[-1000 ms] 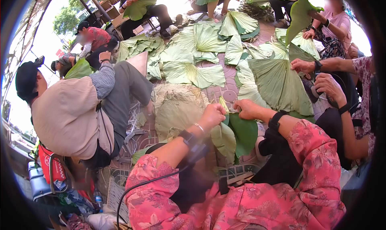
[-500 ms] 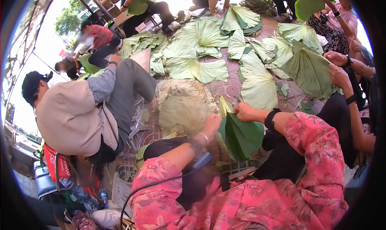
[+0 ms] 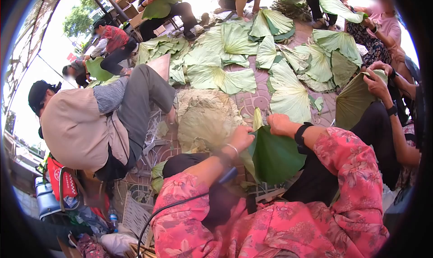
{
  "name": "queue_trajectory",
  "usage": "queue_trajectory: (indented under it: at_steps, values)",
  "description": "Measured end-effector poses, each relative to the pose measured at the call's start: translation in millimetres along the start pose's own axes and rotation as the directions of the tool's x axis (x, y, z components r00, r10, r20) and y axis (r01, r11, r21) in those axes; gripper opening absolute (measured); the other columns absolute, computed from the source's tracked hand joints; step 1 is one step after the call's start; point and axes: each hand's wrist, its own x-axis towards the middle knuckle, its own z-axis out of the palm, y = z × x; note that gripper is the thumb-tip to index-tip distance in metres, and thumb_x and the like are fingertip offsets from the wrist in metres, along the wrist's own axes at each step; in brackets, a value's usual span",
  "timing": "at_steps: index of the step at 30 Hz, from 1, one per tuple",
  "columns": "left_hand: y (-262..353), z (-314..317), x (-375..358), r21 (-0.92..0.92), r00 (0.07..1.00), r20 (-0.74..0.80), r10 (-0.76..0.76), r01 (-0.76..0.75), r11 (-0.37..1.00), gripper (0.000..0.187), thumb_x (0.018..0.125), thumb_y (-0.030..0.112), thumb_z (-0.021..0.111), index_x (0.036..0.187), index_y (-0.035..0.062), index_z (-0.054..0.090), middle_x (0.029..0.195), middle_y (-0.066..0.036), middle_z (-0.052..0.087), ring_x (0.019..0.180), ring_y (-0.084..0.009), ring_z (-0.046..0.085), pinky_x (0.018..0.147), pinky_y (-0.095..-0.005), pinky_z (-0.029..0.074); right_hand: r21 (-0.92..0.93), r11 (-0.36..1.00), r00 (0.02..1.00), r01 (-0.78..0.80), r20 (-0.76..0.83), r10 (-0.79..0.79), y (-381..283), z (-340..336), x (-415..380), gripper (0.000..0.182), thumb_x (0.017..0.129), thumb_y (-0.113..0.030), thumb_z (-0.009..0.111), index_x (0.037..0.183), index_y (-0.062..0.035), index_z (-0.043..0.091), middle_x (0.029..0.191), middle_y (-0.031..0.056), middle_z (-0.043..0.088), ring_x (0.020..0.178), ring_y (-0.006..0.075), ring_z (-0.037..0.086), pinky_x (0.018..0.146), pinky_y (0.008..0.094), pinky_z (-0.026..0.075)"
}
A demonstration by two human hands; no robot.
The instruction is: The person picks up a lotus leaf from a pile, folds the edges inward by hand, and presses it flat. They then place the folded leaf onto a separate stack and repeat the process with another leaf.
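A large dark green lotus leaf point(image 3: 275, 158) hangs between my hands, its pale underside showing along the left edge and at a pointed tip above. My right hand point(image 3: 279, 124) is closed on the leaf's upper edge, knuckles up. At the leaf's upper left, my left hand point(image 3: 241, 138) pinches the edge with its fingertips. Just left of the leaf lies a stack of dried, brownish leaves point(image 3: 207, 120) on the paving, close beyond my left hand.
Pale green leaves point(image 3: 221, 75) spread over the brick paving ahead. A person in a beige vest point(image 3: 81, 127) sits at left. On the right, another person's hands point(image 3: 379, 84) hold a leaf. A water bottle point(image 3: 113, 217) stands at lower left.
My hands have shifted slightly, and the leaf between them has spread wider and swung to the right. The neighbour at right has drawn their leaf in and folded it.
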Motion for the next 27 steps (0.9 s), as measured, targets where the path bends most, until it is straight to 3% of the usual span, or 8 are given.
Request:
queue_trajectory:
  at_steps: [6,9,12,15,18,21,24,27]
  values:
    - [6,19,9,-0.194,0.999,0.004,-0.039,0.039,0.980,0.021,0.067,0.007,0.059,0.085,-0.0007,0.065,0.063,-0.015,0.060,0.056,-0.0209,0.058,0.056,-0.0328,0.046,0.214,0.975,0.987,0.067,-0.156,-0.034,11,25,22,0.025,0.063,-0.015,0.061,0.083,-0.0013,0.061,0.087,0.0211,0.062,0.084,0.0361,0.059,0.072,0.0401,0.048]
    - [8,21,12,-0.260,0.995,0.029,-0.098,0.103,0.960,0.023,0.066,0.010,0.061,0.086,-0.0007,0.064,0.068,-0.016,0.062,0.061,-0.0245,0.060,0.060,-0.0336,0.047,0.274,0.961,0.990,-0.029,-0.125,0.065,18,25,29,0.024,0.063,-0.012,0.060,0.083,0.0002,0.060,0.084,0.0225,0.061,0.084,0.0369,0.059,0.071,0.0400,0.047]
    - [15,18,13,-0.073,0.997,-0.005,-0.071,0.071,0.995,0.025,0.064,0.014,0.063,0.083,-0.0022,0.062,0.075,-0.020,0.062,0.070,-0.0307,0.061,0.066,-0.0360,0.047,0.360,0.932,0.965,0.032,-0.254,0.065,16,23,23,0.021,0.064,-0.007,0.055,0.083,0.0008,0.060,0.081,0.0240,0.060,0.082,0.0380,0.058,0.070,0.0417,0.047]
    - [27,19,13,0.000,0.980,-0.195,-0.037,0.038,0.999,0.027,0.063,0.016,0.063,0.080,-0.0039,0.059,0.079,-0.024,0.061,0.079,-0.0363,0.060,0.071,-0.0393,0.047,0.374,0.920,0.941,0.120,-0.339,0.015,7,17,15,0.020,0.065,-0.005,0.052,0.083,0.0010,0.059,0.080,0.0252,0.059,0.080,0.0395,0.058,0.070,0.0436,0.046]
    - [16,22,26,-0.018,0.990,-0.141,-0.031,0.029,0.999,0.029,0.063,0.017,0.063,0.082,-0.0052,0.058,0.081,-0.026,0.060,0.082,-0.0380,0.059,0.073,-0.0415,0.047,0.324,0.931,0.936,0.166,-0.350,-0.044,-8,8,3,0.018,0.067,-0.004,0.051,0.083,0.0012,0.057,0.079,0.0261,0.059,0.080,0.0408,0.057,0.069,0.0447,0.045]
    - [10,28,37,0.009,0.983,0.001,-0.181,0.181,0.983,0.026,0.065,0.015,0.063,0.082,-0.0045,0.059,0.083,-0.026,0.060,0.082,-0.0389,0.059,0.074,-0.0433,0.046,0.286,0.946,0.948,0.152,-0.313,-0.058,-20,0,-5,0.018,0.068,-0.005,0.052,0.084,0.0019,0.055,0.079,0.0266,0.058,0.080,0.0414,0.057,0.069,0.0456,0.045]
    - [-4,44,44,-0.051,0.986,-0.130,-0.109,0.103,0.993,0.021,0.067,0.013,0.061,0.078,-0.0053,0.059,0.081,-0.026,0.060,0.081,-0.0400,0.059,0.072,-0.0444,0.046,0.305,0.941,0.939,0.147,-0.342,-0.036,-15,1,-2,0.016,0.069,-0.005,0.052,0.082,0.0022,0.054,0.079,0.0270,0.058,0.079,0.0418,0.057,0.069,0.0463,0.045]
    - [6,41,41,0.055,0.985,-0.170,-0.011,0.020,0.998,0.020,0.071,0.011,0.059,0.082,-0.0045,0.061,0.073,-0.025,0.060,0.075,-0.0385,0.060,0.066,-0.0419,0.046,0.291,0.946,0.939,0.143,-0.343,-0.037,-14,1,0,0.016,0.069,-0.005,0.052,0.083,0.0023,0.054,0.078,0.0271,0.058,0.078,0.0419,0.057,0.068,0.0466,0.045]
